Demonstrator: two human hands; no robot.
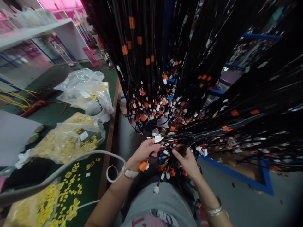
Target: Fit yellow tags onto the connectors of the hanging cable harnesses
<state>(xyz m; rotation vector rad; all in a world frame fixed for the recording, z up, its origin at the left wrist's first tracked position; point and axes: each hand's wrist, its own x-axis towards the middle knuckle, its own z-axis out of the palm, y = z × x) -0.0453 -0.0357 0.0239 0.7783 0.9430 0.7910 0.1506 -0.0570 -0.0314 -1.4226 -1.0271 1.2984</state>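
My left hand [146, 152] is closed around the wires of a wire harness, right beside a white connector [158, 138]. An orange connector [143, 165] dangles below that palm. My right hand [187, 160] curls around the same black wire harness [187, 137], its thumb pressed on the bundle and some fingers hidden behind the wires. Between and below the hands hang loose ends with white, blue and orange connectors [172, 172]. The harness runs off to the right, where it merges with other hanging cables.
Dense black harnesses [146, 41] hang ahead, their connector ends bunched low. At left, a green table [94, 176] with a brown edge bears bags of yellow parts [63, 138], loose yellow pieces, a white cup [98, 112] and a grey hose [71, 165]. A blue frame [239, 176] stands low right.
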